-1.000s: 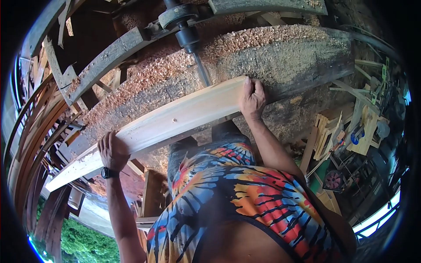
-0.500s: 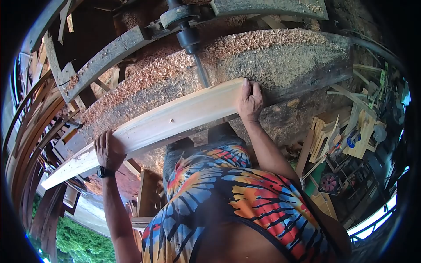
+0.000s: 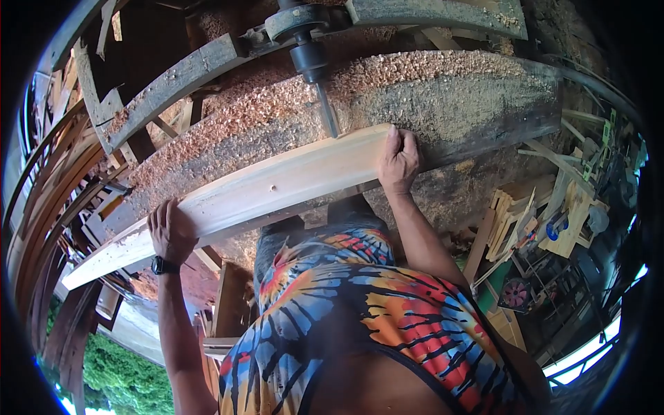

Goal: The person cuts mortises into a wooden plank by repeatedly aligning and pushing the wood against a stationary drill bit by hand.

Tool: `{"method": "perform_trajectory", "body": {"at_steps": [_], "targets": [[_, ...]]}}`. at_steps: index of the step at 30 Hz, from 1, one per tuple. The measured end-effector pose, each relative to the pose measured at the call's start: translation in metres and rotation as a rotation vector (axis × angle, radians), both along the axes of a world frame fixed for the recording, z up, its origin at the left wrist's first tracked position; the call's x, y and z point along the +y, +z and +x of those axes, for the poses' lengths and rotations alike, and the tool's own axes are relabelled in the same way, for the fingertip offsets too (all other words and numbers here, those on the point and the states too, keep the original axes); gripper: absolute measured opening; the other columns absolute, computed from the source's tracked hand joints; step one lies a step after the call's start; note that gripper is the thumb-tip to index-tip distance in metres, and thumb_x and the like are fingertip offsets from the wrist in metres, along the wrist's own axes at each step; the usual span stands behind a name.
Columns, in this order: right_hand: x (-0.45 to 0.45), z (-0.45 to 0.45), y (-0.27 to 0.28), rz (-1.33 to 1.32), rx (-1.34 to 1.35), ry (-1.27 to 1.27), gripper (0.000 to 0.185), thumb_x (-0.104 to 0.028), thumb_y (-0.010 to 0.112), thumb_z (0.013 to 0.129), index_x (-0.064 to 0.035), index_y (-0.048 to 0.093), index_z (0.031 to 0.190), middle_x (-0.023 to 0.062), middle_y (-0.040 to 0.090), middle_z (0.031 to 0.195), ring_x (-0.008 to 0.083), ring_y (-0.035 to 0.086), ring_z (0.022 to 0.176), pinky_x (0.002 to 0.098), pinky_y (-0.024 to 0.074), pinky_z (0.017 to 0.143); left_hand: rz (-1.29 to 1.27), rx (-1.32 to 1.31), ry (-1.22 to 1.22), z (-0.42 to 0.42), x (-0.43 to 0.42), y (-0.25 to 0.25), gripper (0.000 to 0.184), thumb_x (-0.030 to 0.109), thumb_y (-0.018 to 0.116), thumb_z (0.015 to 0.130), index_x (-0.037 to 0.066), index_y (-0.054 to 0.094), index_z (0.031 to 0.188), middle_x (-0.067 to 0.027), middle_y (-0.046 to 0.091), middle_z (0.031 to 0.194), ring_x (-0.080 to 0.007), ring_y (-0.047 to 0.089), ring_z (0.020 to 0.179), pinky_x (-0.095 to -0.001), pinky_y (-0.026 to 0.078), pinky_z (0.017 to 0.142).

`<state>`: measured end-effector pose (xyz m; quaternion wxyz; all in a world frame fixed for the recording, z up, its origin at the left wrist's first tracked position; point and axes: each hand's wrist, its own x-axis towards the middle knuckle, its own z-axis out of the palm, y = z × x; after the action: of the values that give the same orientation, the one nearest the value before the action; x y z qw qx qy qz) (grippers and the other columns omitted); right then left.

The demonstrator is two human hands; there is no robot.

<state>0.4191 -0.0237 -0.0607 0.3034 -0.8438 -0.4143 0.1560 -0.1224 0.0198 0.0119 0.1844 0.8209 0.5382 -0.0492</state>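
Note:
A long pale wooden board (image 3: 277,190) lies slantwise across the workbench, its left end nearer me. My left hand (image 3: 171,232), with a dark watch on the wrist, rests over the board's left part, fingers across its top and thumb hidden. At the right end, my right hand (image 3: 400,160) grips the board, fingers curled and thumb along the edge. The drill bit (image 3: 328,111) in a dark chuck (image 3: 308,59) points at the board's far edge, close to my right hand. Whether its tip touches the wood I cannot tell.
Wood shavings (image 3: 277,104) are heaped along the far side of the bench (image 3: 477,114). A curved timber beam (image 3: 173,83) runs behind it. Curved wooden strips (image 3: 41,228) stand at left. Stacked wood pieces (image 3: 515,214) and a small fan (image 3: 515,294) lie at right.
The view has shifted slightly, so the drill appears further right. The board and both hands keep nearly the same places, with the bit slightly closer to my right hand.

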Motion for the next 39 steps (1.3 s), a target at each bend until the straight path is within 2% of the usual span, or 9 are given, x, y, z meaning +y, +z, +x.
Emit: {"method": "perform_trajectory", "body": {"at_steps": [12, 24, 33, 36, 39], "targets": [[0.0034, -0.0006, 0.0006, 0.010, -0.008, 0.010, 0.031, -0.030, 0.065, 0.114, -0.0004, 0.072, 0.107, 0.0167, 0.073, 0.097, 0.0330, 0.071, 0.089, 0.0439, 0.0557, 0.080, -0.035, 0.006, 0.023, -0.0008, 0.0014, 0.0015, 0.096, 0.009, 0.084, 0.060, 0.013, 0.055, 0.151, -0.0162, 0.061, 0.145, -0.0422, 0.055, 0.135, -0.0575, 0.038, 0.121], [0.0009, 0.0013, -0.0064, -0.009, -0.001, -0.007, 0.035, -0.033, 0.066, 0.114, 0.0000, 0.074, 0.109, 0.0164, 0.073, 0.096, 0.0292, 0.072, 0.089, 0.0424, 0.0564, 0.081, -0.062, 0.028, 0.050, 0.0003, 0.0021, 0.0024, 0.105, 0.007, 0.089, 0.054, 0.014, 0.054, 0.153, -0.0150, 0.060, 0.146, -0.0418, 0.055, 0.134, -0.0573, 0.038, 0.121], [0.0066, -0.0012, 0.0003, -0.001, -0.038, 0.013, 0.033, -0.033, 0.066, 0.113, -0.0013, 0.074, 0.108, 0.0180, 0.074, 0.096, 0.0331, 0.072, 0.087, 0.0437, 0.0555, 0.077, -0.038, 0.014, 0.049, -0.0013, 0.0016, -0.0012, 0.102, 0.007, 0.087, 0.057, 0.014, 0.055, 0.153, -0.0143, 0.062, 0.146, -0.0411, 0.055, 0.135, -0.0570, 0.037, 0.121], [0.0069, -0.0018, 0.0005, -0.039, 0.059, -0.047, 0.028, -0.028, 0.069, 0.110, -0.0019, 0.072, 0.100, 0.0166, 0.072, 0.098, 0.0379, 0.070, 0.094, 0.0476, 0.0548, 0.084, -0.048, 0.026, 0.059, 0.0026, 0.0038, 0.0020, 0.099, 0.007, 0.087, 0.058, 0.014, 0.056, 0.152, -0.0139, 0.062, 0.146, -0.0406, 0.055, 0.135, -0.0569, 0.037, 0.121], [0.0070, -0.0008, 0.0000, -0.052, 0.067, -0.039, 0.028, -0.027, 0.069, 0.110, -0.0015, 0.072, 0.099, 0.0169, 0.072, 0.099, 0.0375, 0.069, 0.095, 0.0478, 0.0545, 0.084, -0.043, 0.028, 0.071, 0.0028, 0.0033, 0.0014, 0.097, 0.008, 0.086, 0.060, 0.013, 0.057, 0.151, -0.0139, 0.062, 0.146, -0.0403, 0.055, 0.137, -0.0565, 0.036, 0.122]]}}
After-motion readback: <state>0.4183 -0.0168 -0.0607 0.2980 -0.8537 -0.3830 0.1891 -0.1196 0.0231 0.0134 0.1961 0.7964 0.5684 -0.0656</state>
